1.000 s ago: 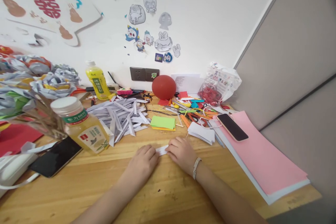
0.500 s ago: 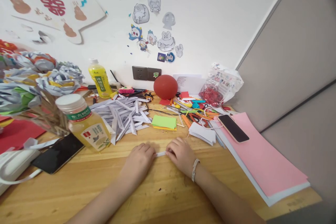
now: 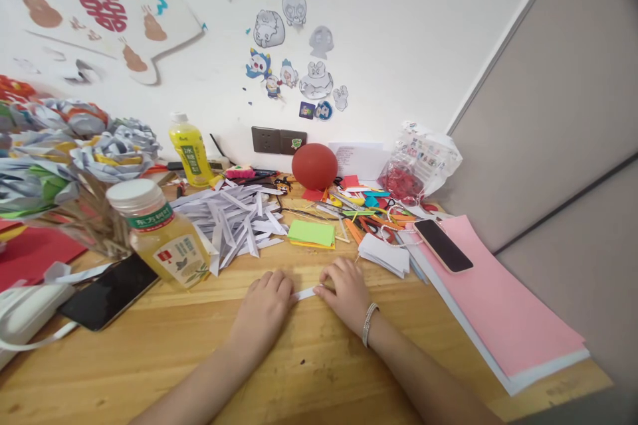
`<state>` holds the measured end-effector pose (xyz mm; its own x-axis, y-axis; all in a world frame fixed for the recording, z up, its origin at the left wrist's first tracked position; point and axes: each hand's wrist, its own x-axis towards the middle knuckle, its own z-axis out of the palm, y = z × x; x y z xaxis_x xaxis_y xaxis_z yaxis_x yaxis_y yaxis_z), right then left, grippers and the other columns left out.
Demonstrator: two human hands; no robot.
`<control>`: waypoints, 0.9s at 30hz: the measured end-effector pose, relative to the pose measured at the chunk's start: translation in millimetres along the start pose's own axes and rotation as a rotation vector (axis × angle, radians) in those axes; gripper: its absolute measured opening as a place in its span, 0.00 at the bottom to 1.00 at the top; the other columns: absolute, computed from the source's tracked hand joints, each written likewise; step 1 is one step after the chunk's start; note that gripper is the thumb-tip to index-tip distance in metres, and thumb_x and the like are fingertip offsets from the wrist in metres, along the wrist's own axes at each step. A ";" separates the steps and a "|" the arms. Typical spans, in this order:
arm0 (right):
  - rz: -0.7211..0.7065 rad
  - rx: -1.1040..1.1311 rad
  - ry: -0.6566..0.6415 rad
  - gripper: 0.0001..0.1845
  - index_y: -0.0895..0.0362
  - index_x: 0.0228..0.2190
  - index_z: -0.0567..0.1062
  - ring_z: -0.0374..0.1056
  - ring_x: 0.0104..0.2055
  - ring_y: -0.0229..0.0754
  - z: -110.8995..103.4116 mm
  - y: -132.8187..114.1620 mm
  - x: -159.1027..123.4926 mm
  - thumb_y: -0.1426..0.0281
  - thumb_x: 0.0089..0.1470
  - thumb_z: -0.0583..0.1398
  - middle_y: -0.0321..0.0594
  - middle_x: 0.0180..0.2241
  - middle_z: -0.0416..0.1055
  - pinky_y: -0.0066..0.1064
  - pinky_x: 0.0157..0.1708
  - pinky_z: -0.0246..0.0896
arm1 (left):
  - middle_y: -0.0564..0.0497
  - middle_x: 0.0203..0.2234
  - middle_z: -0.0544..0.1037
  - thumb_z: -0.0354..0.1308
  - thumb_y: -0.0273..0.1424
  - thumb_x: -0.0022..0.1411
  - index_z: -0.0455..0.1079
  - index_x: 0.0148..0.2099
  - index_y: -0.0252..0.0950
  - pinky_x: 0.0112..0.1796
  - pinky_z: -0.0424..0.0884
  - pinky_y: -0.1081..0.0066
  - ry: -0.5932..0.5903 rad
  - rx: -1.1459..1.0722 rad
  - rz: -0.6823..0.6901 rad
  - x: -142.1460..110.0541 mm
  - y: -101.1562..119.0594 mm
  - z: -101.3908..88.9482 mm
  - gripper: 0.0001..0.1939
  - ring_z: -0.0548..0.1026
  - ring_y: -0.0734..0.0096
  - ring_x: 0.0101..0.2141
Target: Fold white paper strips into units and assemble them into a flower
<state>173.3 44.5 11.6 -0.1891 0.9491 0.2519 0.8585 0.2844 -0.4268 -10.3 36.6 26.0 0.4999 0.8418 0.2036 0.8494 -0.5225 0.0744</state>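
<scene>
A narrow folded white paper strip [image 3: 304, 293] spans the gap between my two hands, low over the wooden table [image 3: 299, 385]. Its left end is gripped by my left hand [image 3: 269, 302], the fingers curled and closed over it. My right hand [image 3: 345, 292], with a beaded bracelet on the wrist, pinches the other end between thumb and fingers. Beyond the hands lies a stack of green and yellow paper slips [image 3: 312, 234]. White paper slips [image 3: 383, 254] are stacked to the right of it. A heap of folded white strips [image 3: 234, 219] spreads behind my left hand.
At left stand a juice bottle [image 3: 164, 246], a yellow drink bottle [image 3: 190, 153] and paper flowers [image 3: 112, 156], with a dark phone [image 3: 107, 295] nearby. A red balloon [image 3: 314, 167] rests against the wall. Another phone [image 3: 443, 246] lies on pink paper [image 3: 508, 305] at right.
The paper strip looks narrower than a second ago, and more of it shows between my hands. My left hand has drawn slightly left. The camera view has shifted a little.
</scene>
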 end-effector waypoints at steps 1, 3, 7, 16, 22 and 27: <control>-0.017 0.005 -0.004 0.07 0.56 0.27 0.70 0.60 0.38 0.42 -0.1 0.0 -0.2 0.67 0.48 0.64 0.36 0.32 0.66 0.33 0.38 0.49 | 0.45 0.31 0.72 0.49 0.26 0.62 0.66 0.33 0.33 0.36 0.66 0.62 0.000 -0.022 -0.011 0.3 -1.1 1.3 0.07 0.69 0.60 0.34; -0.049 0.028 -0.004 0.08 0.56 0.25 0.69 0.60 0.37 0.41 -0.7 -0.5 -0.6 0.69 0.49 0.63 0.36 0.31 0.66 0.32 0.37 0.50 | 0.45 0.30 0.72 0.50 0.27 0.61 0.66 0.32 0.33 0.36 0.66 0.62 0.008 -0.068 -0.028 0.3 -3.2 3.5 0.07 0.70 0.60 0.33; -0.166 0.074 -0.049 0.06 0.57 0.26 0.68 0.60 0.34 0.39 -2.6 -2.4 -0.9 0.71 0.51 0.62 0.35 0.29 0.67 0.30 0.36 0.52 | 0.48 0.30 0.73 0.49 0.28 0.62 0.66 0.35 0.35 0.36 0.67 0.65 0.056 -0.190 0.005 -0.9 -4.8 7.3 0.06 0.71 0.63 0.34; -0.498 -0.003 -0.063 0.12 0.56 0.25 0.73 0.62 0.32 0.40 -8.2 2.3 0.3 0.65 0.57 0.56 0.37 0.27 0.71 0.31 0.34 0.53 | 0.50 0.25 0.72 0.44 0.26 0.64 0.65 0.28 0.36 0.30 0.62 0.68 0.121 -0.085 0.231 -1.8 -5.5 -3.0 0.13 0.68 0.67 0.27; -0.447 0.175 -0.054 0.16 0.54 0.23 0.76 0.64 0.27 0.36 -12.6 4.1 -0.3 0.62 0.58 0.55 0.34 0.21 0.71 0.29 0.33 0.54 | 0.52 0.22 0.72 0.42 0.31 0.66 0.64 0.29 0.37 0.29 0.60 0.69 0.082 -0.167 0.235 -1.0 -8.6 -6.3 0.14 0.69 0.68 0.24; -0.275 0.418 -0.060 0.18 0.54 0.19 0.75 0.64 0.23 0.36 -25.9 11.3 -0.3 0.60 0.55 0.57 0.33 0.18 0.70 0.27 0.29 0.57 | 0.52 0.22 0.72 0.41 0.34 0.65 0.64 0.28 0.38 0.29 0.62 0.72 0.018 -0.359 0.100 -2.8 -12.0 -9.7 0.15 0.70 0.68 0.27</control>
<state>195.4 43.8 29.2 -0.4188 0.8341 0.3590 0.5112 0.5433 -0.6659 -23.5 39.1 33.9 0.5718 0.7831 0.2446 0.6812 -0.6194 0.3904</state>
